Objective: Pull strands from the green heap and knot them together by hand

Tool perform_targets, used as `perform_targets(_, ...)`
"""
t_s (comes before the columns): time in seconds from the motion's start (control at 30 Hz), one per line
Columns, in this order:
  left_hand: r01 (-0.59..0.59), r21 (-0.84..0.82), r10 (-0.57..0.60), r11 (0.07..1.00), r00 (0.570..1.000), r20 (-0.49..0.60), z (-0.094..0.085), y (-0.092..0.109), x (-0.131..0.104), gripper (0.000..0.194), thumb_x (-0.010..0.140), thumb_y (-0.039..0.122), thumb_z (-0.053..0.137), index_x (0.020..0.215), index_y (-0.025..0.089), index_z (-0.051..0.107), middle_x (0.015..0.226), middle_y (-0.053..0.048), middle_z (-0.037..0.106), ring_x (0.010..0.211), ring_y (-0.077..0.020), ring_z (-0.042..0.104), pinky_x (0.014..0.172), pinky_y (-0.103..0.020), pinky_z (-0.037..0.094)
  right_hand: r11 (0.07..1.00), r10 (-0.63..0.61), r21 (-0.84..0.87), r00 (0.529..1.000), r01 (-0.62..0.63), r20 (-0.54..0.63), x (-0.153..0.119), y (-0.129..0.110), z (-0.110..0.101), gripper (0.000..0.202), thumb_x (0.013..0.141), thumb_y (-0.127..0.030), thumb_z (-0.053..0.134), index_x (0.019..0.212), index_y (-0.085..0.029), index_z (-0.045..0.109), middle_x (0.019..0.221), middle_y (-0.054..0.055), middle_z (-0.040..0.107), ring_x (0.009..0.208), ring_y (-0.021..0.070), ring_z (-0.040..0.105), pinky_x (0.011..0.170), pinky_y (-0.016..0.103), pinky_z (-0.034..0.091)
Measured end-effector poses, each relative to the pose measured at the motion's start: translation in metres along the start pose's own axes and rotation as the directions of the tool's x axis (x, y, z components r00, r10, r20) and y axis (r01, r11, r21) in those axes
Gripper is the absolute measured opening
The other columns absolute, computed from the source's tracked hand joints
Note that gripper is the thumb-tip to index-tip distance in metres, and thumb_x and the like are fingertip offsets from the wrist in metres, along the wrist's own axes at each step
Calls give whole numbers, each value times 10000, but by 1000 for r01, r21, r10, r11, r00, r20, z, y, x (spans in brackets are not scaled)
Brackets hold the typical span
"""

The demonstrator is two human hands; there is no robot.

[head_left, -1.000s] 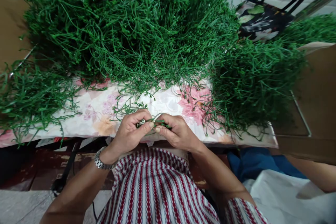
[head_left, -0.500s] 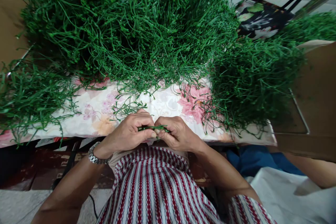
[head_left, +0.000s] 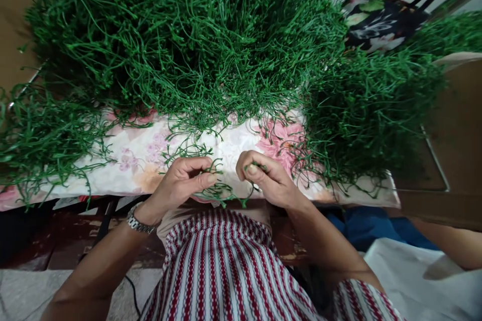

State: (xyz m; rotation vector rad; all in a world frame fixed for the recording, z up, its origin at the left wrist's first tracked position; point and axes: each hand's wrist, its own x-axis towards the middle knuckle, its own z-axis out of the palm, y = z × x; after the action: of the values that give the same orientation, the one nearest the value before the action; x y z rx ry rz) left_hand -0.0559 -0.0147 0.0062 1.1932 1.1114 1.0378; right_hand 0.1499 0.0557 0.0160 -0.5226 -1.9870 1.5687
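Over the table's near edge, my left hand [head_left: 184, 180] pinches a few thin green stems [head_left: 216, 166] with small knobby tips between thumb and fingers. More loose green stems [head_left: 216, 191] hang just below that thumb. To the right and a short gap away, my right hand [head_left: 265, 175] is closed, its thumb pressed down on green stems [head_left: 259, 165]. One stem curves down from it toward the lap. A small scatter of stems [head_left: 186, 150] lies on the cloth just beyond my left hand.
A large heap of green stems [head_left: 181, 40] covers the far table. Smaller heaps lie left [head_left: 48, 135] and right [head_left: 369, 115] on the flowered cloth [head_left: 139, 160]. A dark floral bag [head_left: 384, 22] rests at the back right. A cardboard box [head_left: 459, 150] and another person's arm [head_left: 444, 241] are at right.
My hands, together half a second ago over a small bundle of stems, have moved apart. My right hand went right and slightly up; loose stems now show between and below the hands.
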Motion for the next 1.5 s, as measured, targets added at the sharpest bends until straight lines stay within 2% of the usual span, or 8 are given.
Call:
perform_targets(0.2,-36,-75,21,997,981,-193,17,1,6,174,757,312,647,705,153,599,692,0,475,619,-95,408,548,-213,319,950,-87,-312,979,25,-187,2,-9,10,147,921,-220,386,845,-162,497,658,-18,458,561,81,417,565,221,348)
perform_targets(0.37,-66,-192,8,979,958,-286,24,0,9,137,711,274,696,739,170,611,697,14,523,622,-81,442,554,-175,366,950,-43,-313,991,2,-125,6,-5,26,105,881,-246,488,904,-152,528,688,-21,501,585,69,432,570,196,356)
perform_targets(0.57,-24,-185,-19,982,974,-228,23,1,5,192,708,300,691,835,163,647,734,-12,594,646,-106,508,598,-199,417,965,-35,-261,987,-8,-157,6,5,34,129,862,-241,510,776,-149,536,631,-29,492,565,65,426,553,186,352)
perform_targets(0.7,-35,-96,19,995,986,-165,18,2,2,163,715,208,669,869,167,633,798,-18,600,748,-121,528,691,-203,411,961,-28,-274,984,-22,-178,4,5,33,110,859,-217,500,798,-142,552,661,-14,526,581,70,449,567,191,359)
perform_targets(0.83,-19,-58,6,998,976,-218,16,1,0,67,726,185,639,772,156,601,718,4,557,666,-104,483,625,-198,379,961,-12,-275,988,-31,-152,2,5,32,104,862,-212,476,833,-142,546,668,-8,519,593,81,447,566,198,358)
perform_targets(0.97,-22,-72,5,997,974,-228,19,0,1,123,743,263,640,753,152,590,663,16,526,607,-95,448,569,-199,355,971,20,-235,995,-43,-101,4,4,29,140,872,-236,458,774,-149,509,647,-19,473,584,78,415,561,196,341)
perform_targets(1.17,-97,74,114,993,951,-287,27,2,2,131,776,255,607,686,164,582,631,21,522,619,-100,443,588,-212,347,990,65,-116,994,-75,-91,6,5,32,265,833,-378,533,705,-159,458,622,-40,389,569,71,346,522,187,291)
perform_targets(1.5,-143,-116,110,983,961,-252,33,0,4,104,759,229,619,676,172,594,655,9,477,652,-120,431,602,-239,340,989,109,-69,964,-130,-244,3,7,45,204,774,-216,521,616,-170,400,582,-53,330,541,61,298,505,187,268)
